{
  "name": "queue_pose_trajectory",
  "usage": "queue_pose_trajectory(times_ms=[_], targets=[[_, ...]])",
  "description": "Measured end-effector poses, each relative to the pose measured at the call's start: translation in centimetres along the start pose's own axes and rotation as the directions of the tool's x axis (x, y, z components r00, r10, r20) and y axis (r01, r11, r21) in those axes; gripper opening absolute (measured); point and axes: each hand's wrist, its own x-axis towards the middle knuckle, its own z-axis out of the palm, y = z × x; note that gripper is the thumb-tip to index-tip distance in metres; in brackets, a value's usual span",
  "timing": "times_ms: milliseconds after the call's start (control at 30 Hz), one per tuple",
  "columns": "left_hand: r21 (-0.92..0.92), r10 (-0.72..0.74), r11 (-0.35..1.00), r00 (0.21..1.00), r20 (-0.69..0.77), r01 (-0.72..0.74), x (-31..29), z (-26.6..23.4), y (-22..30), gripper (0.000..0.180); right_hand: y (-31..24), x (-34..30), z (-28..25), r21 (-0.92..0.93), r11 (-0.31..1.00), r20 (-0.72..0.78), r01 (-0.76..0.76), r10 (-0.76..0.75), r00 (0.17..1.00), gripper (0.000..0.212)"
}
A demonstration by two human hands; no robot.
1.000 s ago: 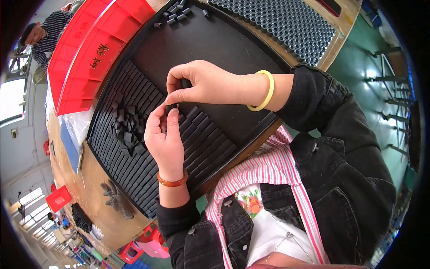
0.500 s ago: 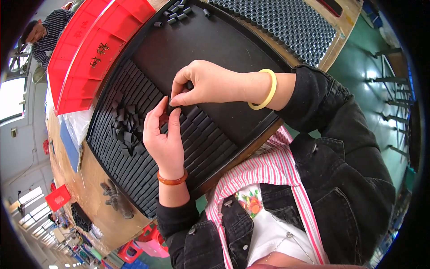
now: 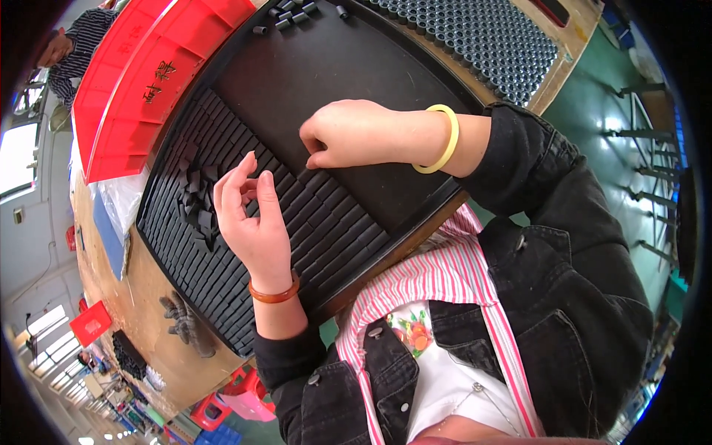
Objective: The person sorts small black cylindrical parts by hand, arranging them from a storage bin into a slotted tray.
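Note:
A big black tray (image 3: 297,81) lies in front of me, its left and near part covered with rows of small black cylindrical pieces (image 3: 334,215). My left hand (image 3: 256,230) hovers over these rows, thumb and fingers apart, with nothing visible between them. Just right of it, above the edge of the rows, is my right hand (image 3: 360,133) with its fingers curled in; whatever they hold is hidden. A loose heap of black pieces (image 3: 196,196) rests on the rows to the left of my left hand. Several short black tubes (image 3: 293,15) lie scattered at the tray's far end.
Red plastic bins (image 3: 170,74) stand along the tray's far left side. A block of upright grey tubes (image 3: 475,44) sits beyond the tray at right. Grey gloves (image 3: 184,322) lie on the wooden table (image 3: 137,311). A person (image 3: 74,55) is at the upper left.
My hands have parted: the left moved left and its fingers opened, while the right shifted slightly right. Earlier their fingertips met around a small black piece.

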Motion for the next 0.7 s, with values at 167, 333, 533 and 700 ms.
queue_pose_trajectory(times_ms=[167,333,533,700], targets=[[0.029,-0.004,1.000,1.000,-0.002,0.004,-0.1,-0.4,0.0,0.022,-0.3,0.1,-0.3,0.039,0.998,0.014,0.047,-0.048,0.999,0.020],[0.000,-0.047,0.999,0.998,-0.040,0.047,0.2,-1.4,0.3,0.019,0.1,0.6,-0.1,0.112,0.992,-0.056,0.062,-0.056,0.997,0.019],[0.371,-0.159,0.910,0.982,-0.101,0.186,-0.3,-8.0,-0.1,0.017,0.0,0.3,-0.8,0.854,0.491,0.143,-0.169,0.089,0.986,0.026],[0.621,-0.247,0.772,0.965,0.094,0.136,-2.7,-10.4,-4.0,0.032,-1.1,0.0,-0.7,0.906,0.390,0.144,-0.163,0.077,0.987,0.024]])
